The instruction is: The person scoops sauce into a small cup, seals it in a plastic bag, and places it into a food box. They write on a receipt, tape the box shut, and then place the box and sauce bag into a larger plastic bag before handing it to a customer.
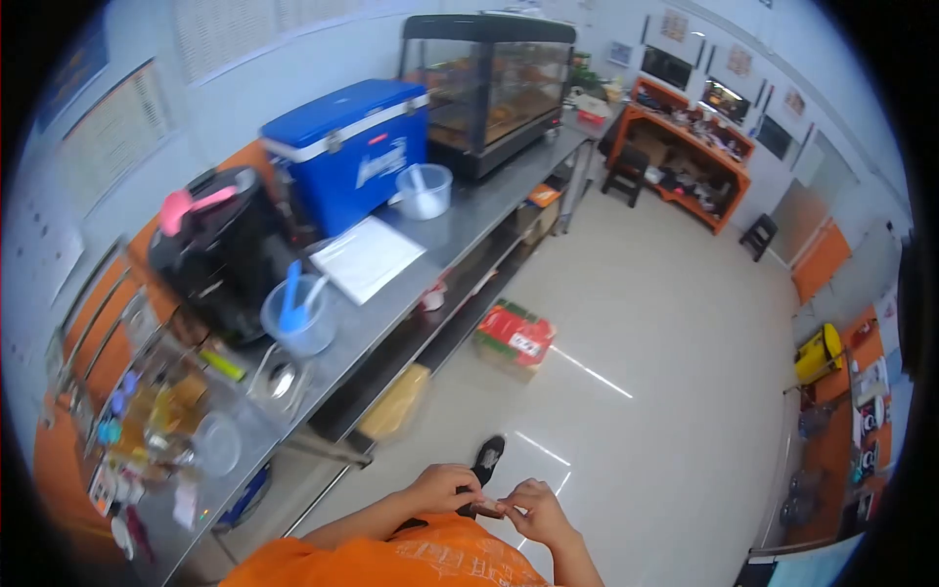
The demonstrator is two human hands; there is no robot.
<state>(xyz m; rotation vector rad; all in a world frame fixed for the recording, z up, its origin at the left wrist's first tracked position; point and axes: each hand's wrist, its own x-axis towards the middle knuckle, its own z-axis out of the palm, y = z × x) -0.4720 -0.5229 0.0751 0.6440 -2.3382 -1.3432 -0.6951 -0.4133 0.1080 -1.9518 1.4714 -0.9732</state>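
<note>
My left hand (443, 486) and my right hand (537, 510) are close together in front of the orange shirt (411, 553). Fingers on both hands are curled into a pinch around a small, pale, thin item (489, 506) that spans the gap between them. It is too small and blurred to name. A black shoe (490, 458) shows on the floor just beyond the hands. Neither hand touches the metal counter (337, 364) to the left.
On the counter are a blue cooler box (342, 152), a glass display warmer (494, 93), white papers (370, 256), a tub with blue utensils (303, 328) and a black appliance (215, 254). A red and green carton (515, 336) sits on the tiled floor. Orange shelving (719, 186) stands farther back.
</note>
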